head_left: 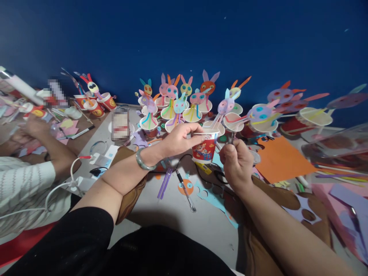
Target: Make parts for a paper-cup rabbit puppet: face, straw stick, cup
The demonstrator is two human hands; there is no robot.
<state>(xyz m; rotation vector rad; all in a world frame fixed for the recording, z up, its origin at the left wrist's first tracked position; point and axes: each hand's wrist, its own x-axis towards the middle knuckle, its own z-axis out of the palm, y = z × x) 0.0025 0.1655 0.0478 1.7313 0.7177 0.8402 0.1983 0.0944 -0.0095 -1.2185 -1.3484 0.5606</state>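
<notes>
My left hand (184,138) grips the rim of a red printed paper cup (204,149), thumb at the near side and fingers at the far side. Just right of the cup, my right hand (236,163) is closed in a fist, thumb on top. A short dark tip shows above that thumb, too little to name. Below the cup on the table lie a black pen (186,191), an orange paper face (189,185) with blue eyes, and purple strips (165,184). A light-blue paper sheet (214,197) with round holes lies beside them.
Several paper cups with paper rabbit faces (178,105) stand along the blue wall (178,34). Orange paper (283,159) lies right; brown cloth (133,195) lies under my left forearm. Another person's hands (37,128) are at the left, near white cables (59,188).
</notes>
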